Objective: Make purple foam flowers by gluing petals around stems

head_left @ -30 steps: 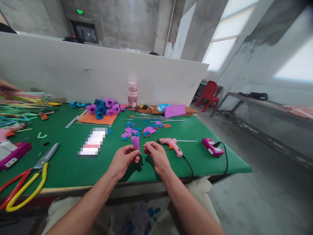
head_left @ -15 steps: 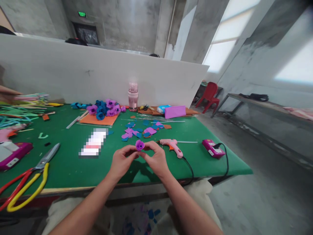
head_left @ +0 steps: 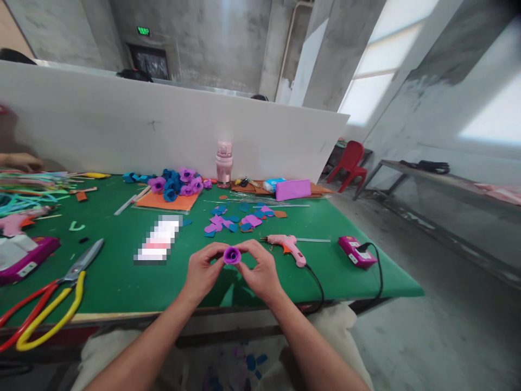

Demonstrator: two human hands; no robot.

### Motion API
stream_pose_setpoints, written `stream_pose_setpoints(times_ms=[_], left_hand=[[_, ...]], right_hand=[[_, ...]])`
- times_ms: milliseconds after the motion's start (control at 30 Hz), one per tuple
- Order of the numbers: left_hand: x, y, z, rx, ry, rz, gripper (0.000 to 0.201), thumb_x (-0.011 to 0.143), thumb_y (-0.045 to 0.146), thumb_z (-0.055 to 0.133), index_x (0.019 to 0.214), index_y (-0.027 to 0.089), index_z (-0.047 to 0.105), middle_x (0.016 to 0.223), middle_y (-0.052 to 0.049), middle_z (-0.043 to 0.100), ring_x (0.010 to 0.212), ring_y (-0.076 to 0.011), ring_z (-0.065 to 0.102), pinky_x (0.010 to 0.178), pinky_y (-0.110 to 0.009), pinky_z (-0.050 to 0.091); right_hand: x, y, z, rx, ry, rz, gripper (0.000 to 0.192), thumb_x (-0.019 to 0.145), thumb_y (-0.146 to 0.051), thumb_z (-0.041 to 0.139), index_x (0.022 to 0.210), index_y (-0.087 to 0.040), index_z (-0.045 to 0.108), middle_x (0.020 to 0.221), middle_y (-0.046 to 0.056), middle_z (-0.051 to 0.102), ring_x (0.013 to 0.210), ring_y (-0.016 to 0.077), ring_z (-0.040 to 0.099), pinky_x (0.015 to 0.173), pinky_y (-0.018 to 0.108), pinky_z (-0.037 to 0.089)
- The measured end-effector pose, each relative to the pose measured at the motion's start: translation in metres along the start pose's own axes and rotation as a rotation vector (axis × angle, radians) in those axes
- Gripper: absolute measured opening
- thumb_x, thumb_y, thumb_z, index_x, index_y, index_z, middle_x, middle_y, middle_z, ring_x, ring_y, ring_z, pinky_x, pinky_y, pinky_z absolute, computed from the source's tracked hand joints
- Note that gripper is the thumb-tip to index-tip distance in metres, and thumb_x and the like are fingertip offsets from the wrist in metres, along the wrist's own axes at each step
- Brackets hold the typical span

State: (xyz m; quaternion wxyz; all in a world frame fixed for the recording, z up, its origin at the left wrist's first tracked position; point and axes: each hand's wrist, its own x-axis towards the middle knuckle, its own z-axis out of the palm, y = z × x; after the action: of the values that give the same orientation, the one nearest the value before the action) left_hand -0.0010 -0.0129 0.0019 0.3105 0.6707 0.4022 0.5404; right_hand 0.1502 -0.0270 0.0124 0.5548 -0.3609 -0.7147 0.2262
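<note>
Between my two hands is a small purple paper flower (head_left: 232,256) with a dark centre, its opening turned up toward me. My left hand (head_left: 204,270) pinches its left side, and my right hand (head_left: 258,269) pinches the right side. Both hands are held over the near part of the green table (head_left: 163,290). Just right of my right hand lies a pink hot glue gun (head_left: 288,247) with a glue stick in its back. Beyond my hands are scattered purple and blue paper petals (head_left: 220,221).
Finished purple and blue flowers (head_left: 173,183) lie on orange paper (head_left: 166,202). Large scissors (head_left: 73,277) rest at the left, near a magenta power box (head_left: 38,258). Another such box (head_left: 356,251) sits right. A pink bottle (head_left: 224,164) stands before the white partition (head_left: 171,119). Another person's hand (head_left: 20,161) shows far left.
The flower has tipped so its opening faces me more, and sits slightly lower between my fingers. At far left the other person's hand has moved lower. My view has shifted a little.
</note>
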Motion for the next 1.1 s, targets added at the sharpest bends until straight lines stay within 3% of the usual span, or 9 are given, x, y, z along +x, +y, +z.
stream_pose_setpoints(times_ms=[167, 567, 667, 767, 833, 933, 1100], left_hand=[[-0.001, 0.004, 0.0, 0.027, 0.025, -0.026, 0.009, 0.073, 0.024, 0.063, 0.077, 0.023, 0.072, 0.082, -0.003, 0.071, 0.079, -0.0186, 0.063, 0.075, -0.027, 0.047], [-0.001, 0.005, 0.003, 0.055, -0.054, 0.004, 0.013, 0.076, 0.022, 0.059, 0.078, 0.023, 0.072, 0.08, -0.004, 0.071, 0.077, -0.0175, 0.062, 0.073, -0.026, 0.045], [-0.001, 0.005, 0.002, 0.039, -0.052, -0.01, 0.011, 0.074, 0.024, 0.062, 0.078, 0.023, 0.072, 0.083, -0.003, 0.071, 0.078, -0.0179, 0.062, 0.074, -0.026, 0.045], [0.001, 0.007, 0.002, -0.025, 0.014, -0.135, 0.009, 0.071, 0.027, 0.066, 0.076, 0.021, 0.071, 0.076, -0.002, 0.069, 0.072, -0.0169, 0.061, 0.069, -0.025, 0.045], [0.002, 0.01, 0.002, -0.132, 0.039, -0.287, 0.012, 0.069, 0.03, 0.069, 0.073, 0.019, 0.069, 0.064, 0.0, 0.065, 0.062, -0.0149, 0.058, 0.062, -0.024, 0.045], [0.004, 0.014, 0.003, -0.394, -0.008, -0.5, 0.021, 0.064, 0.034, 0.074, 0.07, 0.015, 0.065, 0.063, -0.001, 0.064, 0.054, -0.0116, 0.055, 0.055, -0.023, 0.044], [0.003, 0.015, 0.005, -0.585, -0.129, -0.642, 0.025, 0.061, 0.033, 0.077, 0.073, 0.013, 0.067, 0.066, -0.001, 0.063, 0.048, -0.0067, 0.05, 0.046, -0.019, 0.04]], right_hand=[[0.001, -0.002, -0.001, 0.002, -0.008, 0.015, 0.024, 0.077, -0.023, 0.063, 0.1, -0.024, 0.063, 0.092, 0.005, 0.065, 0.087, 0.0189, 0.059, 0.079, 0.032, 0.047], [-0.002, 0.002, -0.002, -0.063, 0.0, -0.001, 0.009, 0.078, -0.02, 0.061, 0.086, -0.023, 0.065, 0.085, 0.004, 0.063, 0.084, 0.0187, 0.057, 0.077, 0.031, 0.046], [-0.002, 0.002, -0.004, -0.038, -0.012, 0.004, 0.022, 0.075, -0.025, 0.066, 0.097, -0.024, 0.064, 0.092, 0.005, 0.063, 0.088, 0.0195, 0.057, 0.081, 0.033, 0.046], [0.0, 0.004, -0.006, 0.057, -0.011, 0.078, 0.049, 0.071, -0.03, 0.07, 0.118, -0.025, 0.055, 0.102, 0.006, 0.063, 0.091, 0.0199, 0.057, 0.084, 0.034, 0.045], [0.001, 0.007, -0.007, 0.136, 0.031, 0.175, 0.041, 0.077, -0.032, 0.064, 0.116, -0.023, 0.057, 0.101, 0.007, 0.063, 0.09, 0.0191, 0.058, 0.083, 0.034, 0.046], [0.002, 0.013, -0.005, 0.24, 0.064, 0.346, 0.023, 0.084, -0.035, 0.053, 0.098, -0.022, 0.066, 0.093, 0.005, 0.066, 0.086, 0.0179, 0.059, 0.08, 0.032, 0.047], [0.001, 0.014, 0.001, 0.462, -0.019, 0.55, 0.022, 0.073, -0.039, 0.065, 0.084, -0.02, 0.068, 0.075, 0.002, 0.066, 0.073, 0.0159, 0.06, 0.073, 0.03, 0.047]])
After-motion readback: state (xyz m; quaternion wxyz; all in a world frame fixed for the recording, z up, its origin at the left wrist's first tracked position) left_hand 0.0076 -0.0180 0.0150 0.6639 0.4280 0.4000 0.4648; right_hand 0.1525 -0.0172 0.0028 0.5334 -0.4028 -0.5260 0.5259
